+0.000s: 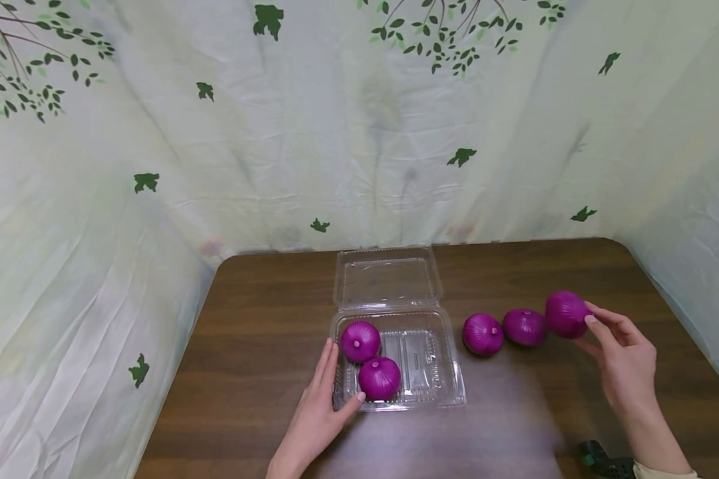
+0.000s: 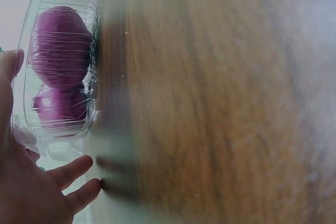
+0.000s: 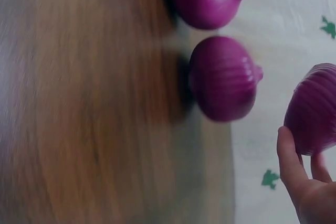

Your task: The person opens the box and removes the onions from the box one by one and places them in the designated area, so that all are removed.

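Observation:
My right hand holds a purple onion by its right side between thumb and fingers, raised off the table in the right wrist view. Just left of it, a second onion and a third onion sit side by side on the table. A clear plastic clamshell container stands in the middle, its lid folded back. Inside, along the left, are a rear onion and a front onion. My left hand rests at the container's front left corner, fingers straight along the side, thumb at the front rim.
The brown wooden table has its back edge against a pale curtain printed with leaves. A black object with a strap shows at the right wrist, near the table's front.

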A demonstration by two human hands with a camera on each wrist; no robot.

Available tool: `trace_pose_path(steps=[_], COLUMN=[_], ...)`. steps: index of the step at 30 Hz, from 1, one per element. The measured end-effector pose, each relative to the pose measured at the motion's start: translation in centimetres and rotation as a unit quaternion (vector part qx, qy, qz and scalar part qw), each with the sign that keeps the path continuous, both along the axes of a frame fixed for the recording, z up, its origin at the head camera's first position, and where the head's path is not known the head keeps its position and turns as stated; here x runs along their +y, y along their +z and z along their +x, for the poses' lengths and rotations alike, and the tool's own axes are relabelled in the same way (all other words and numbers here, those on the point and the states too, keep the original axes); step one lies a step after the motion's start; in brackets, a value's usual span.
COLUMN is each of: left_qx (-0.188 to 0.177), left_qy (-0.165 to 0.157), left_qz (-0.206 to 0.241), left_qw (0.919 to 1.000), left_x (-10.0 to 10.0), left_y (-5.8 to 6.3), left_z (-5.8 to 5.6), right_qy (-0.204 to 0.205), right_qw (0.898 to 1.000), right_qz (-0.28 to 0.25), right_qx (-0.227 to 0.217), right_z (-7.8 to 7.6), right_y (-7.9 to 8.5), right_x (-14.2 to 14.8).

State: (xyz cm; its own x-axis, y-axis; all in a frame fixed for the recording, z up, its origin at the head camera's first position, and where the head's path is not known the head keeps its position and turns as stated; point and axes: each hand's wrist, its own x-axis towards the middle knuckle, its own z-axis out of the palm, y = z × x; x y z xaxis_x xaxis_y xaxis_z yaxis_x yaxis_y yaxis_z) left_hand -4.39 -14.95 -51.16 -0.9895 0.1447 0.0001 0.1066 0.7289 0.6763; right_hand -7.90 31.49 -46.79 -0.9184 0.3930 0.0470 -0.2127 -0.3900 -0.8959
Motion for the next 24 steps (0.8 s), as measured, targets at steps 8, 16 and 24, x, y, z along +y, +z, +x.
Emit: trace_pose_path(steps=[8,16,24], left_qx=[-0.003,0.006,0.01], left_qy=[-0.002,-0.001,-0.002], left_qz=[0.0,0.001,-0.002], left_qw=[1.0,1.0,0.9999], left_x=[0.0,0.0,0.0], left_y=[-0.1,-0.3,-0.2], left_z=[-0.1,-0.1,0.0], right_qy=[-0.022,0.006,0.047], right_qw=[0.997,0.984,0.92], right_qz=[0.056,0.152,0.358], right_qx=[-0.05,-0.091,-0.15], right_z=[-0.2,-0.7,-1.6], right_y=[-1.3,-2.7,-3.0], right_x=[2.0,3.6,4.5])
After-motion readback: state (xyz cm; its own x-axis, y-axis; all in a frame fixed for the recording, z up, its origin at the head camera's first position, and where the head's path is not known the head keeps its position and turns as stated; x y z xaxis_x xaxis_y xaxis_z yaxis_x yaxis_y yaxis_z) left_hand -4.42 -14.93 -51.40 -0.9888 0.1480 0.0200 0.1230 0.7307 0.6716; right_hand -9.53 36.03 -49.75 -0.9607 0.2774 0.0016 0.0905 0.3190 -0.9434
